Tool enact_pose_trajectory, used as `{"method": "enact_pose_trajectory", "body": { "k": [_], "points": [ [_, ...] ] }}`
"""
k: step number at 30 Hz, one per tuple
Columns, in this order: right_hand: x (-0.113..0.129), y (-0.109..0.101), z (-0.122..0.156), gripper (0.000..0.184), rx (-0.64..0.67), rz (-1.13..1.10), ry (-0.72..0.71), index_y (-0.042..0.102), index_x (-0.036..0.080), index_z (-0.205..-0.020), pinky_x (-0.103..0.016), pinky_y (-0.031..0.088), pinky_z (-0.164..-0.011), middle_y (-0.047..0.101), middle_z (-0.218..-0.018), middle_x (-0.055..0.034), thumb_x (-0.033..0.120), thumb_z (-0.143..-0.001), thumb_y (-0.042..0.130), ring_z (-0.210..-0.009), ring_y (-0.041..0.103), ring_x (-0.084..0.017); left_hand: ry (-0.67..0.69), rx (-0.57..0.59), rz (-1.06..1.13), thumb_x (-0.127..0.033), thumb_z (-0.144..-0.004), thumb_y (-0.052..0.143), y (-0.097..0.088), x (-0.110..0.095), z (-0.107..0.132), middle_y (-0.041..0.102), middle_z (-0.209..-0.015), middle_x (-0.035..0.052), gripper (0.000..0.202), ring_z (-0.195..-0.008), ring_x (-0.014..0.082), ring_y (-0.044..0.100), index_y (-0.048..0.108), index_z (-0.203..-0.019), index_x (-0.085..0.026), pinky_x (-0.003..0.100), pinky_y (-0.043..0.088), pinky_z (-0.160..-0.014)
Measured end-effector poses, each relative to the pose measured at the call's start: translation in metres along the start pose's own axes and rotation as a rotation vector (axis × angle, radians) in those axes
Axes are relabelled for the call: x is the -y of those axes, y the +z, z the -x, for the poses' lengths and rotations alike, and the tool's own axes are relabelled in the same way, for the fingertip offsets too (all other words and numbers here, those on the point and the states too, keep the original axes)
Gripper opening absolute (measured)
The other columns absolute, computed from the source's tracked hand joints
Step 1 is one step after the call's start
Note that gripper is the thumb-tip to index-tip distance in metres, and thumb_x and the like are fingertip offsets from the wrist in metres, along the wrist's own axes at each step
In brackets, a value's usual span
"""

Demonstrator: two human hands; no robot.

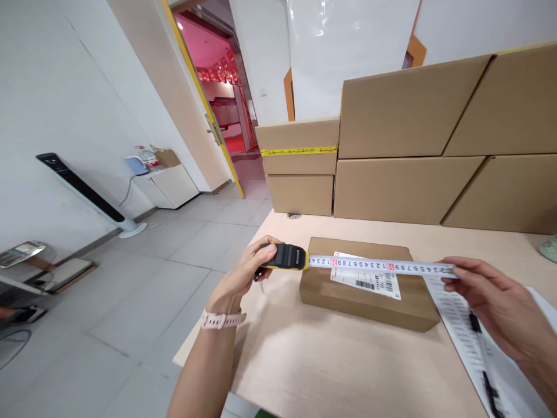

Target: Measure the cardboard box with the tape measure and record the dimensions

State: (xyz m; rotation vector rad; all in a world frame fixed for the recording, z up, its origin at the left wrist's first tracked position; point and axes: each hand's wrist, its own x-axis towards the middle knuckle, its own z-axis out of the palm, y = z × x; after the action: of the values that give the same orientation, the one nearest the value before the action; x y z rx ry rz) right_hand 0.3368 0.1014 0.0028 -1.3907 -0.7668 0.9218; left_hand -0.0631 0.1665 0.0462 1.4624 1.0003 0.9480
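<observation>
My left hand (256, 261) is wrapped round the black and yellow case of a tape measure (285, 256). Its white blade, with numbers printed along it, is drawn out to the right. At the far end, my right hand (491, 296) pinches the blade's tip between thumb and fingers. Beneath the stretched blade a closed brown cardboard box (369, 312) lies flat on the table. A white shipping label (364, 280) with a barcode is stuck on its top, partly covered by the blade. Whether the blade touches the box I cannot tell.
Printed sheets (461, 331) lie right of the box, with a black pen (491, 389) on them. Large cardboard boxes (409, 188) are stacked along the table's back. The table's left edge drops to a tiled floor (174, 302); a tower fan (87, 194) stands beyond.
</observation>
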Motion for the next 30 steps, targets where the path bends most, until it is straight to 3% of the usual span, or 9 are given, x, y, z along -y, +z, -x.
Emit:
{"method": "enact_pose_trajectory", "body": {
  "k": [4,7,9,10,12,17,19,24,30],
  "points": [
    [0.037,-0.02,0.004,0.023,-0.187,-0.062,-0.332,0.075,0.026,-0.088,-0.019,0.05,-0.051,0.069,-0.087,-0.002,0.031,-0.066,0.077,-0.058,0.056,-0.01,-0.04,0.129,0.094,-0.064,-0.071,0.067,0.036,-0.002,0.038,0.059,-0.088,0.002,0.065,-0.054,0.0069,0.047,0.056,-0.117,-0.02,0.018,0.037,-0.043],
    [0.056,-0.028,0.004,0.017,-0.203,0.049,-0.485,0.074,0.026,-0.092,-0.026,0.05,-0.056,0.071,-0.092,-0.0056,0.032,-0.076,0.071,-0.066,0.06,-0.014,-0.272,0.422,0.434,-0.057,-0.066,0.074,0.075,0.011,0.073,0.062,-0.114,0.0101,0.08,-0.069,0.0119,0.059,0.051,-0.134,-0.021,0.02,0.046,-0.052],
    [0.061,-0.025,0.004,0.02,-0.126,0.203,-0.498,0.073,0.027,-0.094,-0.03,0.05,-0.062,0.071,-0.099,-0.0068,0.04,-0.08,0.068,-0.073,0.06,-0.016,-0.417,0.568,0.647,-0.055,-0.053,0.083,0.102,0.021,0.091,0.067,-0.109,0.0092,0.087,-0.089,0.0187,0.063,0.059,-0.127,-0.016,0.027,0.051,-0.08],
    [0.062,-0.02,0.003,0.023,-0.068,0.284,-0.49,0.073,0.027,-0.095,-0.031,0.049,-0.063,0.071,-0.103,-0.007,0.044,-0.08,0.066,-0.075,0.059,-0.017,-0.475,0.619,0.648,-0.051,-0.057,0.083,0.116,0.026,0.097,0.067,-0.109,0.0078,0.078,-0.099,0.0213,0.062,0.062,-0.124,-0.017,0.03,0.046,-0.092],
    [0.06,-0.007,0.001,0.031,0.062,0.402,-0.436,0.072,0.026,-0.096,-0.031,0.048,-0.063,0.07,-0.106,-0.0077,0.052,-0.081,0.062,-0.075,0.056,-0.018,-0.472,0.644,0.624,-0.041,-0.06,0.084,0.144,0.034,0.102,0.069,-0.106,0.0065,0.065,-0.11,0.0261,0.059,0.066,-0.119,-0.019,0.037,0.04,-0.102],
    [0.045,0.039,-0.015,0.037,0.384,0.386,-0.327,0.069,0.024,-0.099,-0.033,0.049,-0.077,0.07,-0.11,-0.0092,0.055,-0.082,0.06,-0.096,0.06,-0.024,-0.367,0.489,0.69,-0.057,-0.079,0.064,0.198,0.051,0.092,0.069,-0.101,0.009,0.057,-0.096,0.0272,0.065,0.059,-0.123,-0.02,0.045,0.051,-0.083],
    [0.038,0.058,-0.024,0.036,0.503,0.391,-0.341,0.068,0.023,-0.1,-0.032,0.049,-0.076,0.071,-0.109,-0.0085,0.054,-0.084,0.057,-0.095,0.061,-0.023,-0.375,0.472,0.715,-0.057,-0.082,0.061,0.201,0.052,0.091,0.069,-0.097,0.0095,0.06,-0.089,0.0252,0.067,0.055,-0.126,-0.017,0.042,0.052,-0.079],
    [0.017,0.094,-0.052,0.037,0.68,0.467,-0.242,0.064,0.021,-0.109,-0.025,0.038,-0.045,0.07,-0.108,-0.0078,0.048,-0.087,0.05,-0.054,0.051,-0.011,-0.44,0.431,0.791,-0.034,-0.071,0.077,0.18,0.031,0.1,0.07,-0.09,0.0043,0.077,-0.083,0.0199,0.068,0.039,-0.137,-0.025,0.035,0.047,-0.083],
    [-0.004,0.11,-0.081,0.029,0.631,0.51,-0.294,0.071,0.019,-0.092,-0.029,0.046,-0.059,0.073,-0.09,-0.0054,0.04,-0.079,0.056,-0.065,0.06,-0.016,-0.449,0.366,0.868,-0.036,-0.07,0.077,0.179,0.013,0.085,0.069,-0.09,0.0085,0.065,-0.084,0.0233,0.068,0.043,-0.122,-0.019,0.036,0.049,-0.078]
  ]
}}
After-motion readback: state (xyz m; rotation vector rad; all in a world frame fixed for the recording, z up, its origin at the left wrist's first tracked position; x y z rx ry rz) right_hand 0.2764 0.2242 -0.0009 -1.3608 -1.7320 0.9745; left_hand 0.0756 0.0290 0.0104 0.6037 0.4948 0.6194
